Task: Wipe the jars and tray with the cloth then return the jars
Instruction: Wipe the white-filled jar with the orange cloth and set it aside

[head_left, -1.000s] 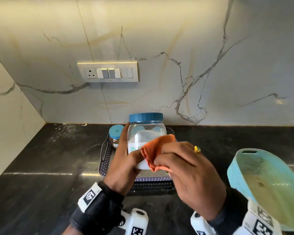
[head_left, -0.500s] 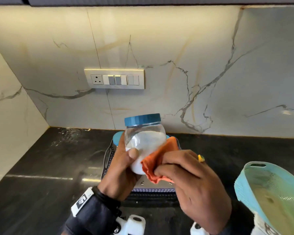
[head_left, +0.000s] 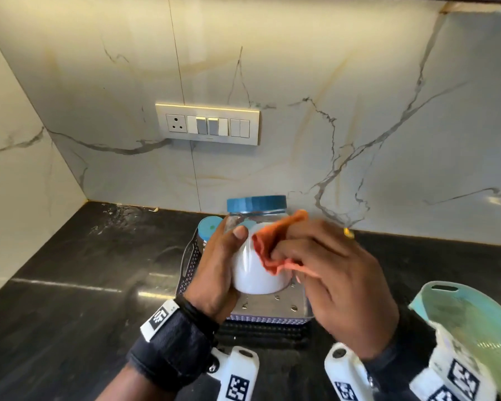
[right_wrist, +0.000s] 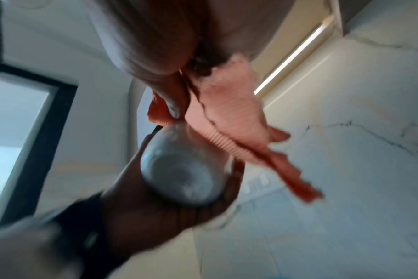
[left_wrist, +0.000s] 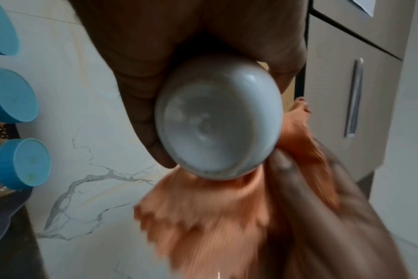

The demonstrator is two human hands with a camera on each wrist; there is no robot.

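- Your head view is bright and evenly lit; a warm strip under the cabinet washes the marble backsplash [head_left: 359, 111], whose lines bow at the edges.
- The black countertop [head_left: 70, 285] throws back streaks of glare.
- Your right hand [head_left: 330, 273] and the orange cloth [head_left: 275, 247] are motion-smeared.
- Your right wrist view is blurred throughout; the left one is sharper on the jar [left_wrist: 217, 120].

Black wrist straps [head_left: 174, 340] carry white marker-printed camera mounts [head_left: 237, 374].

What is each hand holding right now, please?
Left hand: closed, holding the jar.
Right hand: closed, holding the cloth against the jar.
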